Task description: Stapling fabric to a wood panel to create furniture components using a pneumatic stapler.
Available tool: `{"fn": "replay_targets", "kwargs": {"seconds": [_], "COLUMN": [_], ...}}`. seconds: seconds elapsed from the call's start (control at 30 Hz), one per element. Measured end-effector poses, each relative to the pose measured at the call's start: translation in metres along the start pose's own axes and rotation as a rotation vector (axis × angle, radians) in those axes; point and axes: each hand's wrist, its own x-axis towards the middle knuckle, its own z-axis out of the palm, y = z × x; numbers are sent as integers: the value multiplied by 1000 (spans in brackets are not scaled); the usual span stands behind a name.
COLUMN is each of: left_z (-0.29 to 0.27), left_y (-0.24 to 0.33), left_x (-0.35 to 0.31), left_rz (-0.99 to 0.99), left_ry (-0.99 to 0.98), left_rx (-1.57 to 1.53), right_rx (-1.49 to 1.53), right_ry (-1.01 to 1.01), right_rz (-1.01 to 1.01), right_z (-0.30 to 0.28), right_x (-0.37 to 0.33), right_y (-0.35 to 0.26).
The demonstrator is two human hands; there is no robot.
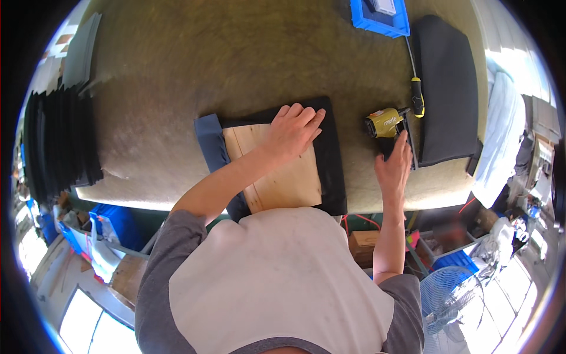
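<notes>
A light wooden board (pixel 277 171) lies on the table close to my body, with black fabric (pixel 331 153) folded up around its edges. My left hand (pixel 293 131) is closed at the far edge of the board, its fingers pressed down on the fabric there. To the right, my right hand (pixel 394 164) is around the dark handle of a yellow-green and black staple gun (pixel 385 123), thumb on one side and fingers on the other. The gun's lower end is hidden by this hand. A blue-grey flap of fabric (pixel 211 141) sticks out at the board's left side.
A screwdriver (pixel 417 97) with a yellow-black handle lies beyond the gun, beside a dark padded panel (pixel 447 94). A blue tray (pixel 380 25) stands at the far edge. Stacked black pieces (pixel 62 141) are at left. A fan (pixel 451 298) stands below right.
</notes>
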Motion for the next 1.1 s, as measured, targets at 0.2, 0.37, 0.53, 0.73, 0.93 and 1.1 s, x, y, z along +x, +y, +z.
{"fn": "replay_targets", "kwargs": {"seconds": [0.2, 0.37, 0.53, 0.73, 0.93, 1.1], "left_z": [10, 6, 15, 9, 1, -62], "left_y": [-2, 1, -1, -3, -10, -32], "left_x": [-7, -7, -8, -10, -19, -82], "left_rz": [4, -15, -2, 12, 6, -359], "left_ry": [75, 31, 75, 33, 61, 566], "left_rx": [-5, 45, -14, -59, -159, -18], "right_rx": [86, 968, 785, 699, 638, 200], "right_ry": [-147, -545, -744, -720, -723, -390], "right_rz": [-23, 140, 177, 159, 120, -87], "right_z": [-11, -68, -54, -40, -35, -47], "right_x": [29, 36, 52, 48, 49, 51], "right_y": [15, -56, -91, -96, -89, -69]}}
